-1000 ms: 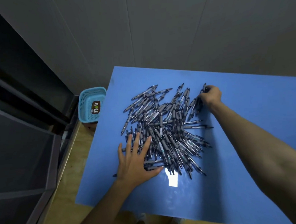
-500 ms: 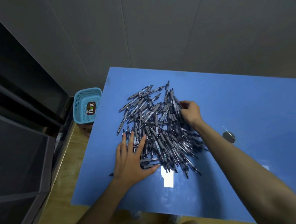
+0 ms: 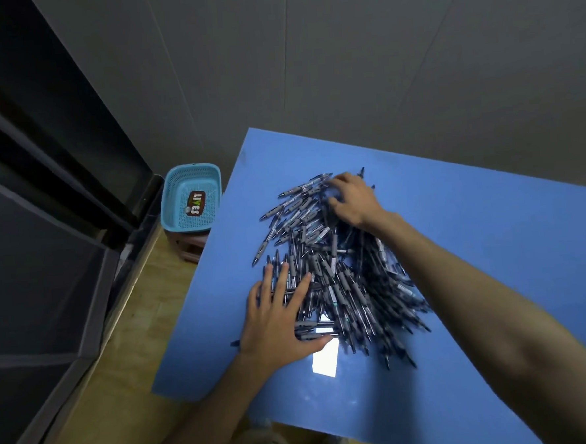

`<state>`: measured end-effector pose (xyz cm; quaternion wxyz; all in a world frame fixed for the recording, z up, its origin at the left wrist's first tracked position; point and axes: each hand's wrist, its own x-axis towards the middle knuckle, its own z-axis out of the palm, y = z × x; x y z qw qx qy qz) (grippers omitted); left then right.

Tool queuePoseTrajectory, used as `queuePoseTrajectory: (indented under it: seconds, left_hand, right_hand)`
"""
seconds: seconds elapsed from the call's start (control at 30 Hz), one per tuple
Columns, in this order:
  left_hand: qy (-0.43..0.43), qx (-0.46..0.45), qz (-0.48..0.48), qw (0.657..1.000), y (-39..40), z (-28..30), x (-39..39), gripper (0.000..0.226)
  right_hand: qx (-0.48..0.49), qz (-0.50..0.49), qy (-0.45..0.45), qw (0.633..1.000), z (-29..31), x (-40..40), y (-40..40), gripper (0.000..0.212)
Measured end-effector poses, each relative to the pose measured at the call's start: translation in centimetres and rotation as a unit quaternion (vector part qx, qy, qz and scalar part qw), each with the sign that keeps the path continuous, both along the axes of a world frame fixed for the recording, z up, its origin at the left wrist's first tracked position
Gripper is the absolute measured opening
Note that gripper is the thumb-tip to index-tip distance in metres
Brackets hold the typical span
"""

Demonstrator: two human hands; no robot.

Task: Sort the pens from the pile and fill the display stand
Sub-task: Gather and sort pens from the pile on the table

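Observation:
A big pile of grey and dark pens (image 3: 335, 270) lies on the blue table (image 3: 476, 262). My left hand (image 3: 280, 318) lies flat with spread fingers on the pile's near left edge, pressing on pens. My right hand (image 3: 352, 201) reaches across to the pile's far end, its fingers bent over the top pens there and its thumb touching them. I cannot see any single pen pinched. No display stand is in view.
A light blue plastic basket (image 3: 190, 197) with a label inside sits on a low stool left of the table. Dark shelving (image 3: 45, 237) lines the left side. A grey wall stands behind the table. A bright light reflection (image 3: 326, 360) shows near my left hand.
My right hand has swept from the pile's far right edge leftward to its far top, pushing pens inward. The left hand has stayed in place on the pile.

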<state>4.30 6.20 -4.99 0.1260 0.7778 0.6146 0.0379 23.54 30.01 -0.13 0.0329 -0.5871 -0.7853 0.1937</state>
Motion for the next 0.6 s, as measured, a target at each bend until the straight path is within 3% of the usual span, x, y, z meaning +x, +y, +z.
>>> queuePoseTrajectory:
  seconds: [0.2, 0.6]
  left_hand:
    - [-0.019, -0.001, 0.003, 1.000, 0.0, 0.1, -0.1, 0.112]
    - [0.001, 0.007, 0.011, 1.000, 0.0, 0.0, 0.0, 0.115]
  right_hand:
    - [-0.038, 0.102, -0.103, 0.989, -1.4, -3.3, 2.7, 0.061]
    - [-0.014, 0.066, -0.079, 0.995, -1.2, -1.4, -3.1, 0.052]
